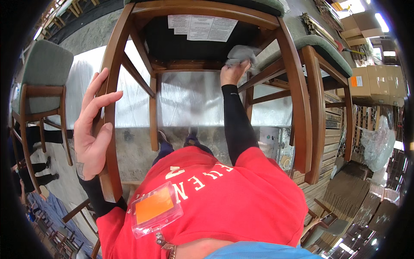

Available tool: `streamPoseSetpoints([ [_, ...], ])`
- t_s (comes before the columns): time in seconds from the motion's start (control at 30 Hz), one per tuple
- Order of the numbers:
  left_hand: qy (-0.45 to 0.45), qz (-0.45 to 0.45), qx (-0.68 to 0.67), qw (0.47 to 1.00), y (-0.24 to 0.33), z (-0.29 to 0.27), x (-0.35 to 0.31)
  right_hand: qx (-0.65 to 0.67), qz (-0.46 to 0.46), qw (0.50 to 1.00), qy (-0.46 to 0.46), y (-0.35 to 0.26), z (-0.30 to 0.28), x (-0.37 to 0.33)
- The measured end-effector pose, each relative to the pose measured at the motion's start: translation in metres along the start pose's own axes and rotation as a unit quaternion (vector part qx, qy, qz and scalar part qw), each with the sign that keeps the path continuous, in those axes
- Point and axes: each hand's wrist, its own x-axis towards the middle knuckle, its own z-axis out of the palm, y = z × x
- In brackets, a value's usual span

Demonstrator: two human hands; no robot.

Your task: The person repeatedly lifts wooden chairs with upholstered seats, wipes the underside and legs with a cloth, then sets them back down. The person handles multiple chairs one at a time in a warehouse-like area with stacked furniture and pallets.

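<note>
against the left hand point(91, 134), the brown-framed chair point(189, 51) is black underneath.

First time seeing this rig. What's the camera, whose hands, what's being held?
No machine here: a person works bare-handed. The one picture comes from the left of two fisheye cameras worn on the head, looking down, so straight edges bend. The left hand lies open against a wooden leg of a chair whose underside bears printed papers. The right hand grips a grey cloth-like thing, blurred. Shiny plastic sheeting covers the surface below; a second chair is at the right.
</note>
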Motion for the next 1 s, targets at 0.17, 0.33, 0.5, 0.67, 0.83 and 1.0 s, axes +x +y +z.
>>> streamPoseSetpoints([
  [0.17,-0.011,0.03,-0.009,0.999,0.002,0.002,0.005,-0.149,0.11,0.981,-0.053,0.021,0.029,-0.021],
  [0.33,-0.039,0.025,0.028,0.999,0.0,-0.006,0.006,-0.127,0.156,0.973,-0.117,-0.025,0.045,-0.041],
  [0.5,-0.023,0.027,-0.016,0.999,0.006,-0.007,0.009,-0.041,-0.125,0.975,-0.179,-0.061,0.042,-0.072],
  [0.67,-0.023,0.034,-0.019,0.999,0.005,-0.011,0.009,0.291,0.008,0.889,-0.355,-0.107,0.04,-0.121],
  [0.83,-0.02,0.033,0.008,0.999,0.0,-0.015,0.004,0.134,0.22,0.966,-0.004,-0.065,-0.006,-0.075],
  [1.0,-0.028,0.037,-0.035,0.998,0.005,-0.012,0.006,-0.067,0.302,0.931,-0.196,-0.081,0.042,-0.042],
])
